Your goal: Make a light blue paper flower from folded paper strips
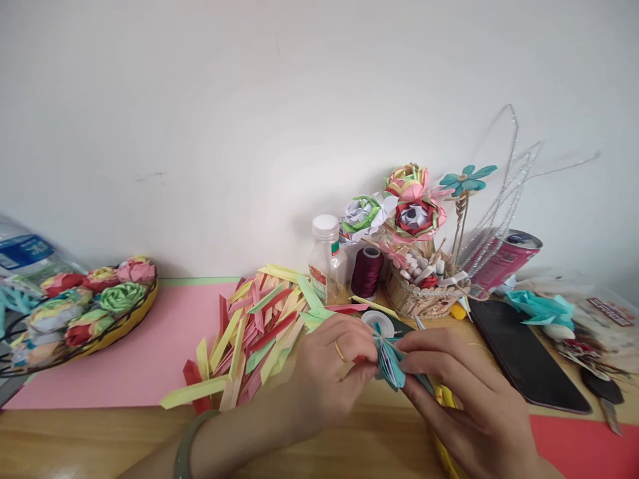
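Between my two hands is a blue folded paper piece (392,368), its pleats gathered tight near the top and fanning out below. My left hand (339,362), with a ring and a bangle, pinches its left edge with thumb and fingers. On the other side, my right hand (456,379) holds it with the thumb below and the fingers along the top. Just behind the paper sits a small round white lid (378,322). Folded paper strips (264,319) in red, yellow, pink and green are heaped left of my hands.
Behind stand a clear bottle (327,259), a maroon thread spool (367,273) and a small basket (424,299) near paper flowers (413,216). On the right lie a black phone (529,352) and a pink can (509,259). A tray of paper flowers (144,303) rests at left.
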The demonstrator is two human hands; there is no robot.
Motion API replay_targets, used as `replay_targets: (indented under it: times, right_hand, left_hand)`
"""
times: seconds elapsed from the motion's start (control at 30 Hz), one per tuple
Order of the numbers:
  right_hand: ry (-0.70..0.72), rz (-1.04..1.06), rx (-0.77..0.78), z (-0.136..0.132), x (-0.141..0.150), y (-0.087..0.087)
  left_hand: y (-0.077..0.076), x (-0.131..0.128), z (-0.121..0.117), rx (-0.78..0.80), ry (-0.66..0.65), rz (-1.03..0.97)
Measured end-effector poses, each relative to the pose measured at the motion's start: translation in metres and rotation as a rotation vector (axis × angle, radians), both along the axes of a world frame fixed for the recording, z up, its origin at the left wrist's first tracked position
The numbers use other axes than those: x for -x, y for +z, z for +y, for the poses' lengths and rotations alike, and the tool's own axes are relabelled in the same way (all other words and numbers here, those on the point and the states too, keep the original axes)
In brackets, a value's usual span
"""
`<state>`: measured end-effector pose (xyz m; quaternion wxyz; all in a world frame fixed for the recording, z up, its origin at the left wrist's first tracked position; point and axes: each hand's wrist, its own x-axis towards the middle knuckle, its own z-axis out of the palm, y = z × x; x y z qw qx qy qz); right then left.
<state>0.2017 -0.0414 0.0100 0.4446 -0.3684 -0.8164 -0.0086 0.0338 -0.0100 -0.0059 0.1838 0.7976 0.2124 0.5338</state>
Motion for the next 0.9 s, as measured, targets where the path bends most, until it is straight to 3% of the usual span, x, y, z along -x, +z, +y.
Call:
replay_targets:
  times: [0.1,0.2,0.37,0.53,0.6,0.9]
  right_hand:
    - [0.124,0.014,0.088,0.002,-0.001,0.003]
    - [0.134,0.087,0.211,0.003,0.0,0.003]
    - [0.029,0.216,0.639,0.004,0.004,0.005]
    - [0.119,0.342,0.988,0.01,0.003,0.009]
    - [0.154,0.335,1.066,0.012,0.002,0.01]
    - [0.274,0.355,1.224,0.016,-0.003,0.006]
  left_hand:
    - [0.004,0.003,0.003,-0.025,0.007,0.057]
    - [0.007,0.005,0.004,0.041,-0.035,0.082]
    - [0.011,0.005,0.004,0.336,-0.088,0.083]
    - [0.017,0.005,0.005,0.77,-0.157,0.158]
    - [0.018,0.006,0.007,0.902,-0.183,0.125]
    - [0.015,0.006,0.012,1.232,-0.26,0.033]
